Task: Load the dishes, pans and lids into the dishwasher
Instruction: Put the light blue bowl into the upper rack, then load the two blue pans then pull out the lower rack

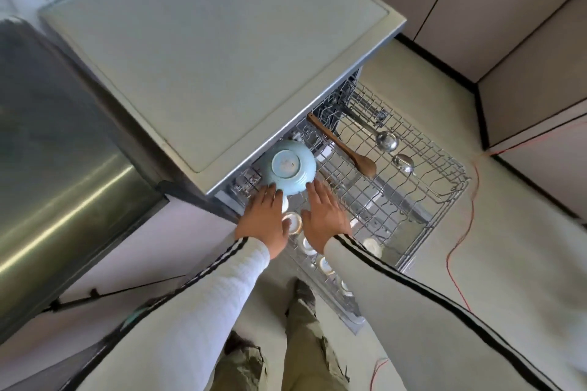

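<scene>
left hand [266, 216], right hand [324, 212], flanking upturned bowl [288, 167]

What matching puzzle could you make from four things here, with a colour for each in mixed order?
Things:
1. bowl
2. wooden spoon
3. ladle
4. cable

Colours:
A. red
B. shiny silver
C. pale blue
D. brown

Pairs: 1-C, 2-D, 3-B, 4-A
</scene>
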